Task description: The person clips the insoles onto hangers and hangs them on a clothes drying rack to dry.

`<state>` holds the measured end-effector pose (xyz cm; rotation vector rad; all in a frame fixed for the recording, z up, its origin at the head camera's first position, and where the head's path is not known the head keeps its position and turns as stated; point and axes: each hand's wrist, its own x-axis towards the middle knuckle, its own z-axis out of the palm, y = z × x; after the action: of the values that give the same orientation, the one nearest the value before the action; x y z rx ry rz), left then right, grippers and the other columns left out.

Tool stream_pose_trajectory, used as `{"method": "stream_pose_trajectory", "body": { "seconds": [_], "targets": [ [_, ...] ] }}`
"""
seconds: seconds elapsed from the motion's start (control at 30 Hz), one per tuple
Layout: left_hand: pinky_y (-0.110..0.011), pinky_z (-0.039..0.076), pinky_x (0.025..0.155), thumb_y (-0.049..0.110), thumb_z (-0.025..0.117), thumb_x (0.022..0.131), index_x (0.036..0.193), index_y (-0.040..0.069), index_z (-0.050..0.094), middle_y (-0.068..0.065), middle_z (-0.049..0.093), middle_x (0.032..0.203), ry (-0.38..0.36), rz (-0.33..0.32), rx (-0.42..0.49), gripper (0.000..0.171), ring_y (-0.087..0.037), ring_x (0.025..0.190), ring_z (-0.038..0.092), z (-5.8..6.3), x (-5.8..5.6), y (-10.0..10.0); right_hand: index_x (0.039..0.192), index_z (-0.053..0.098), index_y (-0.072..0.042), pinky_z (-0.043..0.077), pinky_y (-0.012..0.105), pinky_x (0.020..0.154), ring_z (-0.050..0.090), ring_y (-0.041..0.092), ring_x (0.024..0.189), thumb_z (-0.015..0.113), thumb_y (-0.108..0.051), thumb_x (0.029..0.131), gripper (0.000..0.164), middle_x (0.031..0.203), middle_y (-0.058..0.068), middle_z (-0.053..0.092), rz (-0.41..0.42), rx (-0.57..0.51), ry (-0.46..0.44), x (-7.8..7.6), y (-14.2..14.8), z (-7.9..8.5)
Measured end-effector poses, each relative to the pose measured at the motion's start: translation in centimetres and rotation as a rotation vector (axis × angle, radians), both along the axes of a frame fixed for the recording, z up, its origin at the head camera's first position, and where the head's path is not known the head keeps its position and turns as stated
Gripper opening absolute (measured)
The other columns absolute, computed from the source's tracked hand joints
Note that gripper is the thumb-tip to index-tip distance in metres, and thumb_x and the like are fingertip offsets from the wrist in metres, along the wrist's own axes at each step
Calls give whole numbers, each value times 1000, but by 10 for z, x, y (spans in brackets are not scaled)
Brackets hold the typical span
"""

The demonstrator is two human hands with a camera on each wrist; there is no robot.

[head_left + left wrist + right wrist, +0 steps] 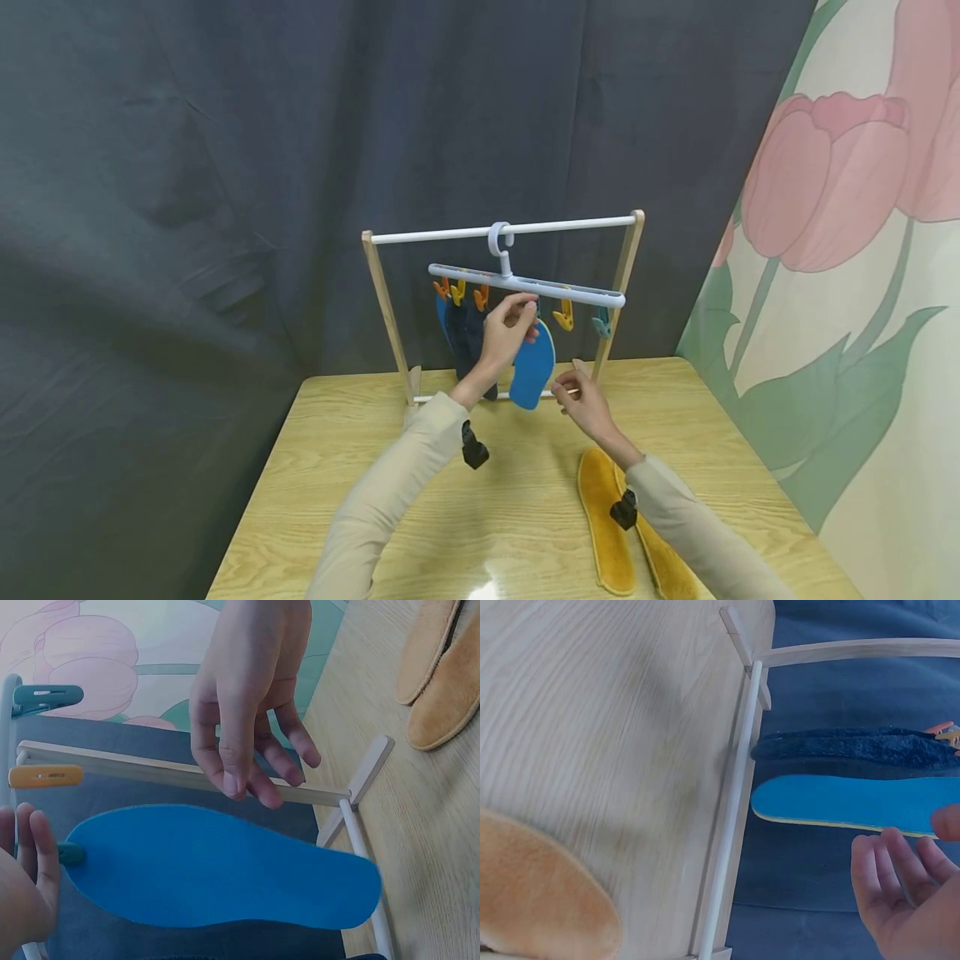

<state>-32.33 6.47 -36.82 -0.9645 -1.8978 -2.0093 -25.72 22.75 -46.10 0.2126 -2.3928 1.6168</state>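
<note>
1. Behind the fingers of both hands: a dark slate-blue fabric curtain point(187, 208).
2. Below the fingers: a pale wood-grain table point(277, 500).
3. Just beyond the fingers, upright: a light wooden rack point(386, 312) with white rods.
4. Above the left fingers, hooked over the top rod: a pale-blue plastic hanger point(573, 293).
5. Below and nearer than the right fingers, lying flat: two mustard-yellow fuzzy insoles point(606, 517), partly hidden by the cream right sleeve point(697, 521).
6. Left of the left fingers, hanging: a dark navy fuzzy insole point(847, 746).
7. Below the left fingertips, hanging lengthwise: a bright-blue flat insole point(532, 371), just beside the right fingertips; contact there impossible to tell.
8. Left hand point(504, 337): curled, pinching at the bright-blue insole's clip.
9. Right hand point(588, 408): loosely bent, fingers apart, holding nothing.
10. At the left fingertips: a teal plastic clip point(73, 853), gripping the bright-blue insole's upper end.
11. Right of the left fingers, on the hanger: a yellow plastic clip point(563, 316).
</note>
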Motion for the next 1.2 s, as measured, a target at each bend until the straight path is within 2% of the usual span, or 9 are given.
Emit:
{"method": "stream_pose_trajectory", "body": {
  "seconds": [0.1, 0.23, 0.4, 0.47, 0.6, 0.8, 0.93, 1.07, 1.2],
  "targets": [
    [-48, 59, 66, 6, 53, 103, 127, -9, 58, -37, 60, 92, -17, -45, -39, 29, -50, 75, 62, 0, 1, 4, 110, 56, 15, 58, 33, 63, 60, 19, 72, 57, 0, 99, 19, 98, 34, 61, 3, -13, -7, -4, 6, -9],
    [-52, 58, 68, 8, 52, 104, 131, -7, 57, -38, 60, 94, -40, -93, -89, 31, -52, 77, 61, -1, 2, 8, 110, 57, 12, 59, 47, 65, 61, 17, 72, 58, -4, 100, 19, 97, 31, 62, -13, 9, -1, -14, 17, -31],
    [-55, 57, 68, 8, 51, 104, 132, -9, 56, -29, 62, 91, -25, -118, -141, 33, -51, 78, 62, -1, 4, 13, 107, 59, 9, 58, 35, 59, 60, 14, 66, 60, -5, 99, 16, 91, 23, 64, -35, 72, 4, -21, 28, -51],
    [-55, 57, 68, 8, 51, 104, 131, -10, 57, -23, 63, 89, -23, -118, -144, 32, -52, 79, 62, -3, 4, 14, 105, 60, 8, 57, 30, 57, 60, 13, 64, 60, -3, 98, 13, 89, 19, 64, -38, 92, -6, -21, 31, -57],
    [-55, 57, 68, 7, 52, 104, 131, -10, 56, -23, 64, 92, -27, -124, -133, 32, -52, 83, 62, -5, 2, 17, 103, 60, 7, 55, 26, 57, 61, 15, 66, 60, -3, 97, 11, 88, 16, 64, -36, 140, -38, -17, 36, -65],
    [-53, 58, 73, 9, 51, 104, 134, -8, 55, -26, 62, 112, -56, -130, -101, 34, -46, 94, 65, -21, -10, 25, 97, 63, 4, 55, 31, 65, 63, 25, 77, 62, -2, 96, 7, 89, 13, 64, -67, 215, -38, -10, 44, -73],
    [-50, 59, 75, 14, 54, 104, 131, -5, 59, -28, 63, 115, -70, -98, -86, 34, -37, 94, 69, -32, -20, 30, 93, 64, 2, 54, 37, 74, 63, 29, 82, 65, -2, 94, 4, 87, 11, 65, -76, 280, -35, -6, 50, -80],
    [-40, 60, 75, 17, 57, 102, 129, -4, 61, -24, 65, 115, -63, -81, -79, 34, -32, 98, 69, -35, -22, 32, 92, 64, 1, 53, 39, 72, 63, 30, 81, 67, -3, 92, 5, 87, 12, 66, -74, 316, -89, -3, 54, -87],
    [-34, 60, 75, 15, 58, 102, 129, -6, 60, -25, 65, 116, -41, -91, -68, 34, -34, 101, 68, -34, -22, 33, 94, 64, 1, 51, 38, 67, 63, 27, 78, 68, -5, 92, 8, 89, 11, 67, -69, 350, -154, -1, 56, -94]
  ]
}}
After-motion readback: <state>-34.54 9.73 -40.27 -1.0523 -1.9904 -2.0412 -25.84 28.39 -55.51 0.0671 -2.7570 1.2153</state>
